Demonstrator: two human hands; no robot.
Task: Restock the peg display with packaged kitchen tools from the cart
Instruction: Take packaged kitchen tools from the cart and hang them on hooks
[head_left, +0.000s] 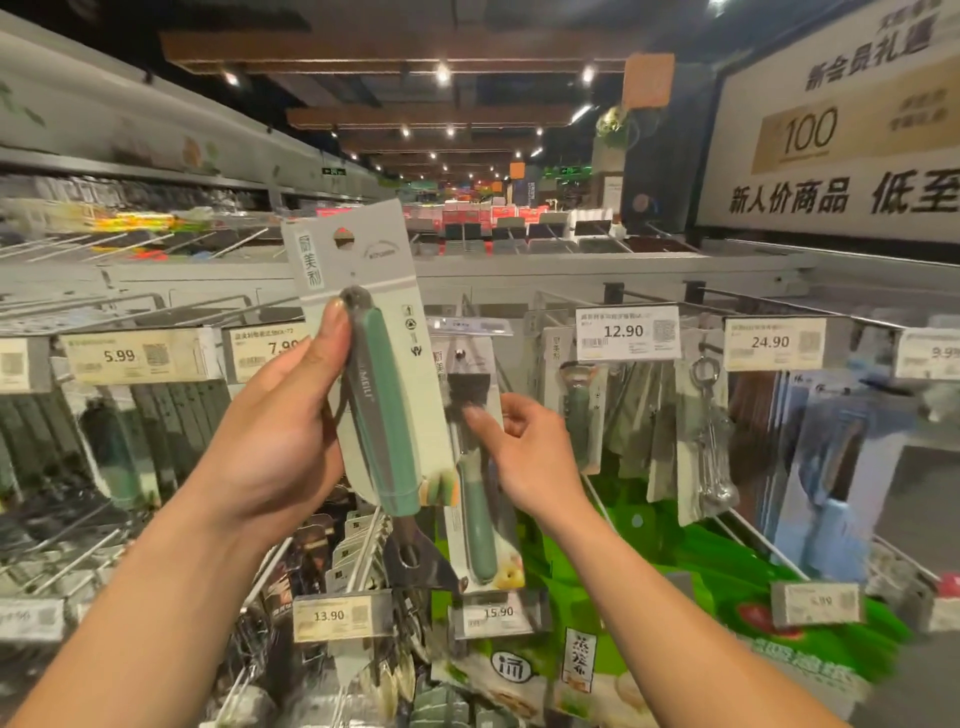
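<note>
My left hand (283, 431) grips a carded kitchen tool (382, 410) with a green and grey handle, its metal head pointing down below the card. The card stands upright in front of the peg display (519, 291), its top hang hole above the price tags. My right hand (524, 457) pinches the edge of a second carded green-handled tool (480, 509) that hangs on a peg just right of the first. The two packs overlap slightly.
Pegs with price tags 5.99, 7.90, 12.90 (626, 332) and 24.90 (771, 343) run across the top row; 13.90 and 15.90 (496, 613) sit below. More carded tools hang right; green bagged goods (675, 597) lie beneath. A store aisle stretches behind.
</note>
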